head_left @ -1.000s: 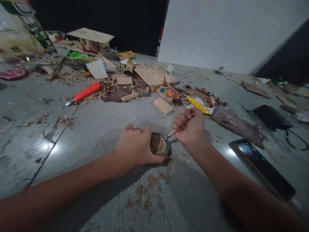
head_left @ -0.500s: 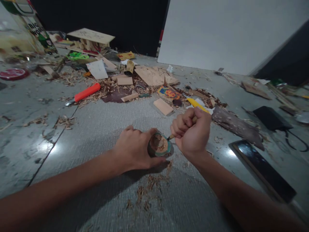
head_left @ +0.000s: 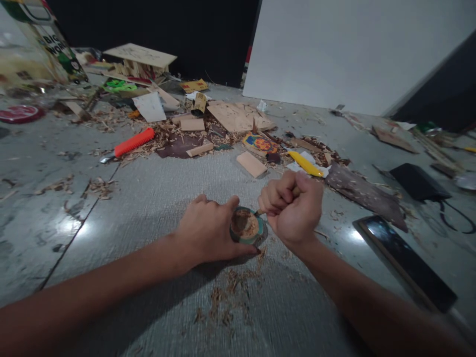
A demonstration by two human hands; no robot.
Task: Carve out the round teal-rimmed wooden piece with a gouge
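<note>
On the grey textured surface (head_left: pixel 163 181), your left hand (head_left: pixel 206 228) grips a green-rimmed cup (head_left: pixel 246 225); your right hand (head_left: pixel 292 210) clenches a thin tool (head_left: pixel 261 212).

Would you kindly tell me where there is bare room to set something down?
The grey mat is bare between the orange-handled tool, the left hand and the wooden block; a narrow, nearly bare strip lies between the right forearm and the phone. Beyond the mat, wood scraps crowd together; shavings litter it near the green-rimmed piece.
</note>
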